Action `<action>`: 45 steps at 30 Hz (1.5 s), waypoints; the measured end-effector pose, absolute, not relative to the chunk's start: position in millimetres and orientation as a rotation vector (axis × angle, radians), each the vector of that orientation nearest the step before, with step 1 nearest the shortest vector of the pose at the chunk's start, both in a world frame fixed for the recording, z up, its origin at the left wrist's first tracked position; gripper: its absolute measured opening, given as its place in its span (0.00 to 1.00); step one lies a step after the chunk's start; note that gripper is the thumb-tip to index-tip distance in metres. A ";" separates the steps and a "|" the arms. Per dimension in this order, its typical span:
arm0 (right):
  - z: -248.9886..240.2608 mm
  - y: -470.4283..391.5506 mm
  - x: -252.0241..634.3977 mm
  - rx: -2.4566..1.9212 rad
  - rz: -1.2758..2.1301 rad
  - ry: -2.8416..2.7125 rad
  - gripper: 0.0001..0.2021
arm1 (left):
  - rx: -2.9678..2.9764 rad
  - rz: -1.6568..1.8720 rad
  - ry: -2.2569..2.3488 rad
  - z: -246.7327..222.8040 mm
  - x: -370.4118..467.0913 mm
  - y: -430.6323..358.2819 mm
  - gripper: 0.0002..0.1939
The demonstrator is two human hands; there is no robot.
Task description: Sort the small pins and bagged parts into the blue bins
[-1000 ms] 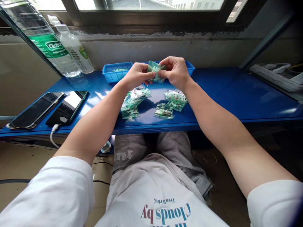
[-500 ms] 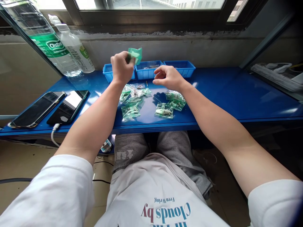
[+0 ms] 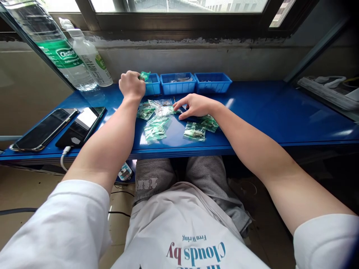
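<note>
My left hand is closed on a small green plastic bag, held by the left blue bin. Over the middle of the desk my right hand reaches left, thumb and forefinger apart, its fingertips at a pile of small clear bags with green bands. Whether the fingertips touch the pile I cannot tell. More green-banded bags of small parts lie nearer the edge on the left. Another such bag lies on the right, and others are partly hidden under my right hand.
A middle bin and a right bin hold small parts along the wall. Two phones lie at the left, one with a white cable. Behind them stand a large water bottle and a smaller bottle.
My left hand has moved left and down with the green bag, from above the bins to beside the left one. My right hand has come lower and nearer the bag pile.
</note>
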State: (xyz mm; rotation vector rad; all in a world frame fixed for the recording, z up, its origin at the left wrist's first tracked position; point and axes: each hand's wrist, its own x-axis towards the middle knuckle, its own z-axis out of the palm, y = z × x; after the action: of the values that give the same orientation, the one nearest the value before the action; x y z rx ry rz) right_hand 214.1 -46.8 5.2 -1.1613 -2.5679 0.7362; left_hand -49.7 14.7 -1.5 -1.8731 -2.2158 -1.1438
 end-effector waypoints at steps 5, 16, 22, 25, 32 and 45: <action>4.1 -45.3 213.8 -1.173 0.701 -2.525 0.23 | -1.870 -1.031 -2.258 -0.9 -44.6 13.9 0.22; 6.6 -46.0 213.6 -1.181 0.534 -2.601 0.08 | -1.847 -0.816 -2.330 3.3 -30.4 13.1 0.27; 6.7 -46.9 215.8 -1.177 0.571 -2.559 0.06 | -1.764 -0.703 -2.365 1.4 -30.2 15.3 0.31; 7.3 -46.6 216.8 -1.199 0.581 -2.514 0.05 | -1.822 -0.807 -2.330 -1.3 -33.6 17.2 0.31; 10.2 -45.0 220.6 -1.171 0.659 -2.252 0.04 | -2.104 -0.764 -2.198 -3.0 -34.5 16.0 0.34; -7.2 -20.2 226.4 -1.039 0.626 -1.878 0.11 | -2.365 -1.294 -1.748 7.4 -9.0 4.3 0.25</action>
State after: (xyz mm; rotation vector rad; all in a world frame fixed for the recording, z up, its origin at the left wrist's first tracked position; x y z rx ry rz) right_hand 226.4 -20.2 -7.2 -1.0386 -1.8776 0.6264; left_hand -9.0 4.3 7.4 -2.3653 -1.7478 -1.2945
